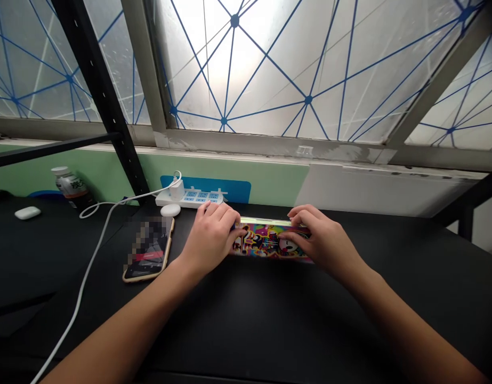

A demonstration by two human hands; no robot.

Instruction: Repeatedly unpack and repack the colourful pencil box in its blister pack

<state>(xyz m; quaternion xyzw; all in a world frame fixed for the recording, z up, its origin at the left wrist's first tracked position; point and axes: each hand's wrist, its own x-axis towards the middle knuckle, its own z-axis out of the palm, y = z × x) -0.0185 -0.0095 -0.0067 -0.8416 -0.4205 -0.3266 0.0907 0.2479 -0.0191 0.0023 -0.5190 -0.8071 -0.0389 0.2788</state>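
Observation:
A long, narrow box-shaped object [265, 241] with a bright cartoon print stands on the black desk, its pale top edge facing up; its exact kind cannot be made out. My left hand [214, 230] is closed on its left end, the thumb on the printed front and the fingers over the back. At the other end, my right hand [315, 230] pinches it in the same way, thumb on the front. The fingers cover both ends of the print. To the left of my left hand lies a phone [152, 250] in a tan-edged case.
Behind my left hand sits a white power strip [190, 198] with a plugged-in charger [176, 189]. Its white cable [94, 256] runs across the left side. A small white case [170, 210], another white case [27, 213], a bottle [73, 188] and a black metal post [104, 101] are nearby.

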